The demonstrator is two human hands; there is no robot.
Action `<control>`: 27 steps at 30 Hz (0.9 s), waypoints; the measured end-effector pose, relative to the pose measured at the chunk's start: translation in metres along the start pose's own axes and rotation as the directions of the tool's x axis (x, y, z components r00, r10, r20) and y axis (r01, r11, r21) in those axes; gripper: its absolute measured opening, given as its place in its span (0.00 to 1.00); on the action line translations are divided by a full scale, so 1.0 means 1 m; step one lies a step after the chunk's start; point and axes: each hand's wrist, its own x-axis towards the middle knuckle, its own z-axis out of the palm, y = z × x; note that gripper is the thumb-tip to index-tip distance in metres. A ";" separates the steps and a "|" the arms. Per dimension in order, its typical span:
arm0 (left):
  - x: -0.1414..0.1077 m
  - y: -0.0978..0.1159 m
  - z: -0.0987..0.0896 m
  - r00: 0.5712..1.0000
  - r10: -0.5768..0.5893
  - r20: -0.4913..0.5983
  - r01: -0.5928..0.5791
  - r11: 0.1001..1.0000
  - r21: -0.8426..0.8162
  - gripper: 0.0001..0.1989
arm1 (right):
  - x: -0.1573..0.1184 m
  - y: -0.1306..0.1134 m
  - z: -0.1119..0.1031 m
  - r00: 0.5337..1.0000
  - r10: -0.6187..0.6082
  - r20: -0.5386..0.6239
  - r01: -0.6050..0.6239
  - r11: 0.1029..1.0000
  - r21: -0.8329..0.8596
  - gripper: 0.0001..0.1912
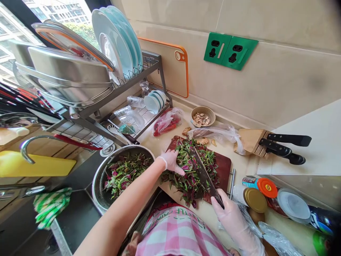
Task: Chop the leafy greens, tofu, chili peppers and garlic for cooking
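Chopped leafy greens [186, 185] with green and purple leaves lie heaped on a dark red cutting board [223, 167]. My left hand [170, 161], in a clear glove, rests on the left side of the heap, thumb stretched out and fingertips partly hidden among the leaves it holds. A kitchen knife [204, 174] with a dark, leaf-flecked blade lies across the greens, its tip pointing away from me. My right hand [226, 209], gloved too, is closed around its handle. Left of the board, a metal colander [97, 185] holds more of the greens.
A dish rack [160, 67] with plates and pots stands at the back left, above the sink [80, 209]. Behind the board are a bag of red peppers [167, 122], a garlic basket [198, 125] and a knife block [252, 142]. Jars [255, 201] line the right side.
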 end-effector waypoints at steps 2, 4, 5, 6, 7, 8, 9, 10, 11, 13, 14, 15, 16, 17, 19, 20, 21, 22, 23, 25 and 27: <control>-0.013 0.005 0.017 0.998 -0.044 -0.047 0.043 0.999 -0.024 0.62 | 0.004 -0.008 0.002 0.999 -0.014 0.035 0.015 0.999 -0.045 0.19; -0.022 0.014 0.031 0.982 -0.104 -0.159 0.095 0.994 -0.060 0.61 | 0.010 -0.017 0.004 0.996 -0.027 0.083 0.035 0.995 -0.093 0.16; -0.024 0.019 0.037 0.967 -0.138 -0.216 0.123 0.989 -0.081 0.58 | 0.014 -0.022 0.004 0.993 -0.028 0.114 0.042 0.992 -0.119 0.15; -0.025 0.024 0.042 0.950 -0.170 -0.261 0.148 0.984 -0.099 0.55 | 0.017 -0.027 0.004 0.989 -0.028 0.147 0.049 0.988 -0.144 0.14; -0.025 0.028 0.047 0.935 -0.198 -0.293 0.172 0.979 -0.114 0.51 | 0.021 -0.032 0.003 0.984 -0.025 0.176 0.055 0.984 -0.171 0.13; -0.024 0.032 0.050 0.925 -0.219 -0.311 0.191 0.974 -0.121 0.47 | 0.024 -0.037 0.002 0.980 -0.021 0.198 0.061 0.978 -0.200 0.12; -0.022 0.034 0.053 0.915 -0.236 -0.326 0.207 0.971 -0.122 0.44 | 0.027 -0.041 0.000 0.977 -0.015 0.215 0.066 0.971 -0.231 0.11; -0.021 0.036 0.056 0.908 -0.246 -0.339 0.218 0.969 -0.119 0.42 | 0.030 -0.044 -0.002 0.974 -0.010 0.228 0.072 0.962 -0.263 0.10; -0.019 0.037 0.058 0.902 -0.253 -0.350 0.227 0.967 -0.114 0.40 | 0.033 -0.048 -0.003 0.970 -0.008 0.242 0.080 0.953 -0.293 0.10; -0.015 0.037 0.063 0.892 -0.264 -0.368 0.239 0.965 -0.112 0.37 | 0.041 -0.053 -0.005 0.961 0.011 0.276 0.091 0.932 -0.351 0.08; -0.014 0.037 0.064 0.888 -0.267 -0.374 0.241 0.964 -0.115 0.35 | 0.046 -0.055 -0.004 0.956 0.020 0.294 0.096 0.923 -0.374 0.08; -0.012 0.037 0.066 0.886 -0.268 -0.377 0.241 0.963 -0.120 0.34 | 0.051 -0.057 -0.002 0.950 0.027 0.311 0.103 0.914 -0.392 0.07; -0.011 0.036 0.067 0.885 -0.268 -0.380 0.237 0.963 -0.125 0.34 | 0.057 -0.058 0.002 0.946 0.033 0.321 0.107 0.906 -0.409 0.07; -0.009 0.036 0.069 0.885 -0.265 -0.383 0.232 0.964 -0.131 0.33 | 0.062 -0.059 0.007 0.944 0.042 0.326 0.106 0.899 -0.424 0.07; -0.008 0.035 0.071 0.883 -0.262 -0.390 0.224 0.965 -0.139 0.33 | 0.071 -0.058 0.021 0.948 0.056 0.312 0.093 0.892 -0.442 0.07; -0.007 0.034 0.072 0.879 -0.262 -0.399 0.223 0.964 -0.142 0.33 | 0.074 -0.056 0.028 0.954 0.059 0.295 0.082 0.892 -0.444 0.07; -0.008 0.033 0.073 0.876 -0.261 -0.406 0.220 0.964 -0.147 0.32 | 0.075 -0.053 0.036 0.959 0.057 0.276 0.073 0.895 -0.440 0.07; -0.009 0.032 0.074 0.873 -0.261 -0.411 0.216 0.964 -0.153 0.32 | 0.075 -0.049 0.043 0.965 0.048 0.257 0.070 0.900 -0.430 0.08; -0.010 0.031 0.075 0.872 -0.259 -0.415 0.209 0.964 -0.163 0.32 | 0.074 -0.044 0.049 0.971 0.031 0.238 0.073 0.906 -0.417 0.08; -0.014 0.029 0.077 0.871 -0.258 -0.418 0.193 0.962 -0.191 0.33 | 0.071 -0.034 0.056 0.979 -0.009 0.203 0.088 0.920 -0.383 0.09; -0.016 0.028 0.077 0.870 -0.269 -0.414 0.189 0.956 -0.223 0.32 | 0.068 -0.025 0.059 0.985 -0.049 0.164 0.101 0.941 -0.323 0.10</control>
